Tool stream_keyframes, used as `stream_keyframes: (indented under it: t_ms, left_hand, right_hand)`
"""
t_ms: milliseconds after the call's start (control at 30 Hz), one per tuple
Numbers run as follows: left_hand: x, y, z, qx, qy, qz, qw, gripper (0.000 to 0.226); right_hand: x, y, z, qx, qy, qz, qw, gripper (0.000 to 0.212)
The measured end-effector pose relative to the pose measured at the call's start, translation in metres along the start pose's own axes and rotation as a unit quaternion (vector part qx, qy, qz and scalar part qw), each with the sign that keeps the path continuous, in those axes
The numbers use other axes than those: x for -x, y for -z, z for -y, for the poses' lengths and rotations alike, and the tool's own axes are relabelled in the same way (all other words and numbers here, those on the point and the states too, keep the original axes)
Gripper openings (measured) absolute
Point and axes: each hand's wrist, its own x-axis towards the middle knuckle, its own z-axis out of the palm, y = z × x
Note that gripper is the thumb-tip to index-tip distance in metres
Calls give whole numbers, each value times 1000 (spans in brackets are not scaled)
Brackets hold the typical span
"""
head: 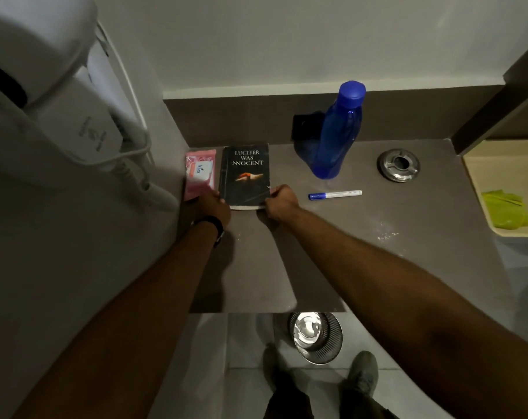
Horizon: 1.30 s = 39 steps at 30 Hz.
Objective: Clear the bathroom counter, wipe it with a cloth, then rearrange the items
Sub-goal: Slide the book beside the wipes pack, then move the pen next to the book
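Gripping black book [245,176] at near corners: left hand [215,207] and right hand [282,201], fingers curled on edges, book flat on tabletop [362,252]. Pink packet [200,176] touching book at 9 o'clock. Blue bottle [338,131] upright at 2 o'clock, marker [335,194] at 3 o'clock.

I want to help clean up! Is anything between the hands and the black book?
No. Both the left hand and right hand already touch the near corners of the book. The pink packet just lies beside it.
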Motion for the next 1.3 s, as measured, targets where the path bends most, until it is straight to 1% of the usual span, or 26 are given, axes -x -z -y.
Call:
stream_keyframes:
  t_ms: [67, 167, 267, 333, 400, 467, 533, 567, 633, 700, 733, 800, 867, 933, 967, 1033, 1100, 1133, 1200, 1300]
  left_hand:
    - [-4, -1, 0, 23, 4, -20, 1000, 29]
    - [0, 1, 1, 30, -19, -42, 998, 42]
    - [7, 4, 0, -28, -53, -63, 996, 45]
    - [10, 6, -2, -44, -35, -56, 997, 51]
    - [17, 10, -4, -51, -15, -51, 997, 55]
    - [30, 15, -2, -45, -51, -70, 995, 46]
    - [50, 16, 9, -60, -86, -69, 992, 33]
    - [61, 13, 20, -61, -86, -56, 993, 26]
    - [85, 4, 46, -24, -62, -31, 997, 17]
    - [111, -3, 70, 10, -4, -6, 1000, 12]
    - [124, -5, 81, 18, 17, 4, 1000, 11]
    - [142, -5, 98, 15, -5, -12, 1000, 9]
    - [152, -1, 110, -7, -36, -29, 999, 9]
    - [158, 3, 120, -16, -44, -27, 999, 8]
    - [161, 4, 124, -21, -42, -25, 999, 8]
    - [168, 6, 130, -24, -37, -25, 999, 9]
    - [175, 7, 136, -21, -38, -24, 999, 8]
    - [179, 7, 138, -17, -39, -21, 999, 9]
    - [187, 7, 142, -9, -38, -15, 999, 10]
    - [196, 3, 148, -11, -49, -14, 999, 11]
  right_hand:
    - [-10, -5, 7, 22, 9, 2, 1000, 32]
    - [-13, -11, 12, 50, 17, -8, 999, 37]
    - [-8, -9, 11, 66, 33, -5, 997, 32]
    - [-2, 0, 8, 73, 60, 18, 995, 29]
    - [6, 16, 2, 87, 106, 14, 991, 27]
    - [12, 39, -9, 173, 149, -53, 972, 30]
    - [15, 67, -27, 297, 167, -130, 931, 38]
    - [16, 81, -38, 343, 163, -147, 913, 41]
    - [18, 104, -58, 399, 143, -124, 897, 49]
    - [20, 117, -69, 427, 126, -78, 892, 57]
    - [21, 120, -72, 435, 124, -72, 889, 56]
    - [24, 121, -72, 463, 134, -87, 872, 50]
    - [30, 112, -68, 499, 157, -102, 846, 47]
    - [39, 92, -58, 490, 222, -104, 836, 44]
    - [45, 76, -51, 475, 263, -94, 834, 43]
    - [54, 38, -30, 465, 332, -52, 819, 42]
    - [59, -7, -7, 457, 379, -13, 804, 46]
    - [60, -28, 5, 452, 397, -1, 799, 48]
    - [60, -65, 24, 459, 421, 6, 782, 39]
    - [54, -103, 37, 506, 412, 6, 758, 36]
